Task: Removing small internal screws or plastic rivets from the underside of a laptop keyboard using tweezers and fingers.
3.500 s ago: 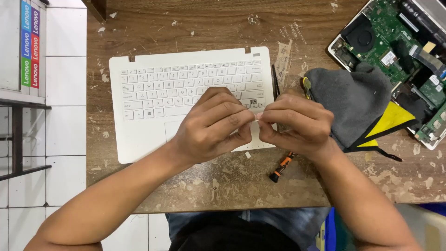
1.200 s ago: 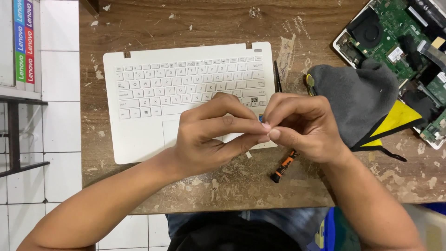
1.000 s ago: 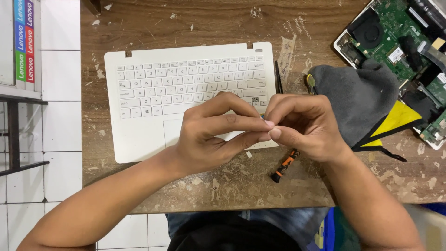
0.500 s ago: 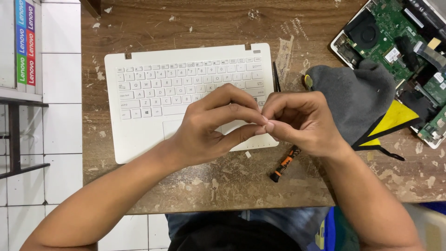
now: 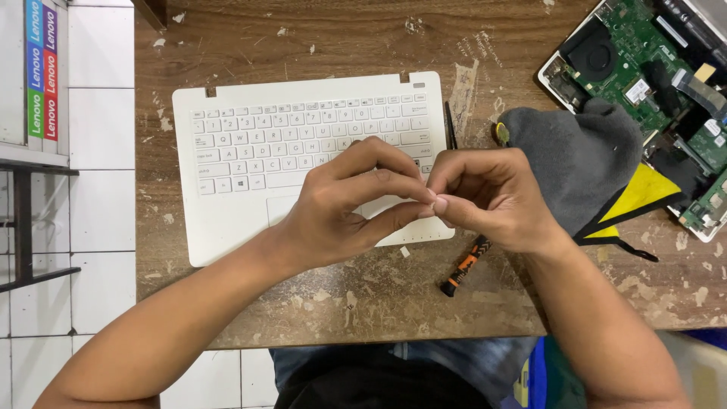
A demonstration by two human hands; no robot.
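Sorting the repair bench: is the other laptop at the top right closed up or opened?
Opened. The laptop base at the table's corner shows its bare green circuit board and round fan, with no cover over them.

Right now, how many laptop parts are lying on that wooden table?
2. A white keyboard piece lies in the middle, partly under the left hand and right hand. An opened laptop base with a green circuit board sits at the far right corner. Smaller parts may be hidden.

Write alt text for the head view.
Left hand and right hand meet fingertip to fingertip above a white laptop keyboard on a worn wooden table; whatever they pinch is too small to tell.
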